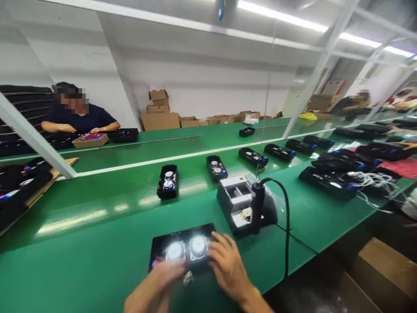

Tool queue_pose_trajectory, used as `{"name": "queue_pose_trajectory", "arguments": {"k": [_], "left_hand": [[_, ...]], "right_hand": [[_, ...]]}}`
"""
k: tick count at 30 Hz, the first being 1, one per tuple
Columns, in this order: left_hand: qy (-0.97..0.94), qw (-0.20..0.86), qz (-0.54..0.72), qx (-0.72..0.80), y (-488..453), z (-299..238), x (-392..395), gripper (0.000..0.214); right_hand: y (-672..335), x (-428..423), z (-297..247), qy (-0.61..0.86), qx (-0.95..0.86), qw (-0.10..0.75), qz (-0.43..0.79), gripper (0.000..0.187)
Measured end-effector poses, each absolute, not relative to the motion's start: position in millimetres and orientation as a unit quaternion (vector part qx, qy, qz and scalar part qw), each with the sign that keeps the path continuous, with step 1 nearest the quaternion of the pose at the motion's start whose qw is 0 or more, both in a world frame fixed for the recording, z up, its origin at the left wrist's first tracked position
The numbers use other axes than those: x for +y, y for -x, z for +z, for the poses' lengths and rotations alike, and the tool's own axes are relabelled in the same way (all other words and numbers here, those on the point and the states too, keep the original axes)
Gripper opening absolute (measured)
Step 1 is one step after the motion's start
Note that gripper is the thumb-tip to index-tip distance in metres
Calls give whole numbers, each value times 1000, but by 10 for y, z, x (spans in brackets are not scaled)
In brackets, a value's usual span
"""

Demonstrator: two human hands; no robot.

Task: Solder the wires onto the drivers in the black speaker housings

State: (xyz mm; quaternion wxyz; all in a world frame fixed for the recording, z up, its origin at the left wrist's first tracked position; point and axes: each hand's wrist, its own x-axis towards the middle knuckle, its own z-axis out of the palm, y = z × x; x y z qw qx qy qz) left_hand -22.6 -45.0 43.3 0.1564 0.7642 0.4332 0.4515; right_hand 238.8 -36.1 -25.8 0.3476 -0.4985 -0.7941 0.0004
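A black speaker case with two round silver speaker drivers lies on the green bench in front of me. My right hand grips its right end, fingers over the edge next to the right driver. Over the case's lower left part is my left hand, smeared by motion, so its fingers cannot be made out. Red and blue bits show at the left end of the case, partly behind that hand. A small blurred cluster of pale metallic pieces sits just right of the left fingertips.
A grey and white parts box stands beyond my right hand, a black electric screwdriver hanging before it on a cable. Several similar cases line the green belt. Cardboard boxes are at lower right. A co-worker sits across, far left.
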Motion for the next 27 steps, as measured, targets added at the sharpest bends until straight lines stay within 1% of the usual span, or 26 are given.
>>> {"name": "queue_pose_trajectory", "arguments": {"k": [3,5,6,8,10,11,12,14,15,18,20,21,24,27], "left_hand": [[-728,135,449,500,526,488,-454,22],[-709,133,442,534,626,479,-438,20],[-704,139,435,544,650,463,-434,22],[-706,163,414,551,666,413,-434,25],[-717,181,391,548,657,347,-437,25],[-723,184,384,544,648,311,-433,25],[-730,182,380,539,639,276,-424,24],[-743,172,370,530,622,219,-390,26],[-750,168,362,527,614,200,-368,29],[-776,163,323,517,588,197,-309,46],[-800,150,291,503,559,226,-285,54],[-811,134,280,497,538,243,-276,56],[-845,73,257,463,461,278,-240,59],[-877,44,242,413,390,259,-171,63]], "right_hand": [[-2427,-376,-42,514,-783,350,25,41],[-2314,-404,-5,469,-802,369,40,45],[-2230,-420,-1,427,-816,386,60,42],[-2052,-420,9,367,-815,429,129,29],[-1917,-344,58,415,-749,469,215,17],[-1880,-277,103,466,-705,473,251,16],[-1864,-197,161,508,-670,464,277,24],[-1879,-33,304,530,-681,417,285,36],[-1898,34,381,511,-725,374,270,35],[-1932,109,584,426,-863,194,189,29],[-1910,78,674,407,-897,84,152,36],[-1889,58,702,404,-902,47,143,39],[-1834,43,734,398,-908,-9,130,38],[-1835,109,725,376,-917,-33,126,32]]}}
